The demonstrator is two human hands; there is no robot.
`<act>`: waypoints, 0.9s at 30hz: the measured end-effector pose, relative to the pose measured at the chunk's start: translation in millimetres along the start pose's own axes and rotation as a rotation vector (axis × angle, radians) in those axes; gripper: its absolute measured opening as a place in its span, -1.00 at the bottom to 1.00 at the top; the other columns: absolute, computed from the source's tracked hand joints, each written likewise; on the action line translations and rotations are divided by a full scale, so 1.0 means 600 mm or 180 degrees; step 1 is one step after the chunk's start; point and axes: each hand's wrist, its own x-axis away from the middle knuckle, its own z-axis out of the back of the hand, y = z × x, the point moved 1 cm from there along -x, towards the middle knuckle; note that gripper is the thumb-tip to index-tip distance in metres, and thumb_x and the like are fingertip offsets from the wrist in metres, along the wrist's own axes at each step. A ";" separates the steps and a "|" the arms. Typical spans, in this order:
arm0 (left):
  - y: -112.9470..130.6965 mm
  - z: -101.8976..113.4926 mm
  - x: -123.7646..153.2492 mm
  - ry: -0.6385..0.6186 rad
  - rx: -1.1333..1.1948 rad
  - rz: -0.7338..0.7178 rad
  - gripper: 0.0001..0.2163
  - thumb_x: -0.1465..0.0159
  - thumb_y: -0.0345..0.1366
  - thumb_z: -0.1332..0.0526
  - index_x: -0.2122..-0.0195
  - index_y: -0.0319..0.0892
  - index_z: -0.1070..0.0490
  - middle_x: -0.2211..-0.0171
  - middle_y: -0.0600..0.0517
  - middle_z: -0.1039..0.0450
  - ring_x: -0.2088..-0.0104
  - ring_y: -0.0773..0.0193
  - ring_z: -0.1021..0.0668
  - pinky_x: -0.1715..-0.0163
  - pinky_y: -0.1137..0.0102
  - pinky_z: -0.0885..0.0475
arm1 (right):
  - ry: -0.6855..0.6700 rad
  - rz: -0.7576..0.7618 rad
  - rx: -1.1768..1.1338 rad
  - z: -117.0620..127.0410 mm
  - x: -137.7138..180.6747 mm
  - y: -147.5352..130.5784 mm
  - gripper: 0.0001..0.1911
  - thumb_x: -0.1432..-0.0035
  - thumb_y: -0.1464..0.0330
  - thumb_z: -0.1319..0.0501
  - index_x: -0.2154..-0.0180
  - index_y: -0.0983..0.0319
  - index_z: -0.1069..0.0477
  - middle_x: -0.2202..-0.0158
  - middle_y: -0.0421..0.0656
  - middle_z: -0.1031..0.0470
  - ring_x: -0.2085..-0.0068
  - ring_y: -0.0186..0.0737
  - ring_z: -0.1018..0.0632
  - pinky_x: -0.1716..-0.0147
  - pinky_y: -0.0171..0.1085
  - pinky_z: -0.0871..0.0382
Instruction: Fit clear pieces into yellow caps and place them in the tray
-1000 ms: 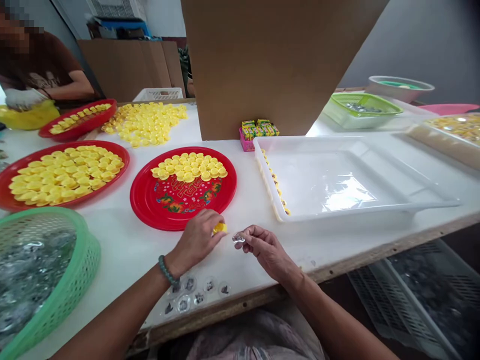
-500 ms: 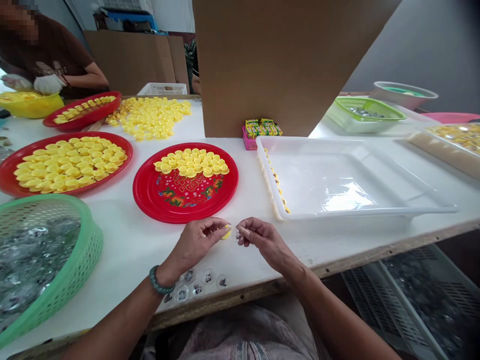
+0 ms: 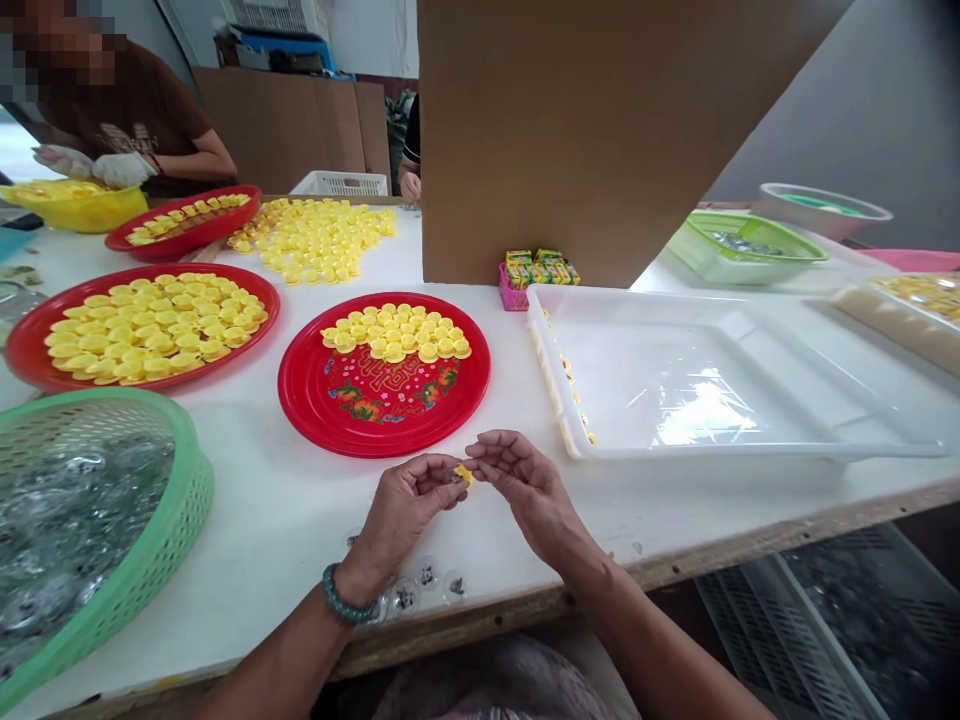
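My left hand (image 3: pixel 409 505) and my right hand (image 3: pixel 517 480) meet at the fingertips just in front of the near red plate (image 3: pixel 450 400). Together they pinch a small yellow cap (image 3: pixel 463 472); the clear piece my right hand carried earlier is hidden between the fingers. The plate carries several yellow caps (image 3: pixel 396 333) along its far side. A few clear round pieces (image 3: pixel 429 578) lie on the table under my left wrist. A green basket (image 3: pixel 161 520) of clear pieces stands at the near left.
A white tray (image 3: pixel 750 440) with a row of small pieces on its left wall sits at right. A cardboard sheet (image 3: pixel 592 130) stands behind. More red plates (image 3: pixel 30 350) and loose yellow caps (image 3: pixel 322 235) lie at left, where another person's gloved hands (image 3: pixel 97 165) work.
My hands came together: the yellow cap in my left hand and the clear piece in my right hand, apart a second ago, now meet between the fingertips. The view shifted slightly.
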 end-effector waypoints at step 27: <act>0.003 -0.002 0.007 -0.0003 0.0026 0.0092 -0.79 -0.13 -0.20 -0.31 0.28 -0.23 -0.54 0.34 -0.05 -0.55 0.30 0.23 -0.52 0.28 0.42 -0.37 | 0.0325 0.1320 0.2495 -0.011 0.013 0.019 -0.94 -0.05 0.47 -0.26 0.37 0.21 -0.44 0.42 -0.22 -0.45 0.41 -0.35 -0.44 0.39 -0.34 -0.35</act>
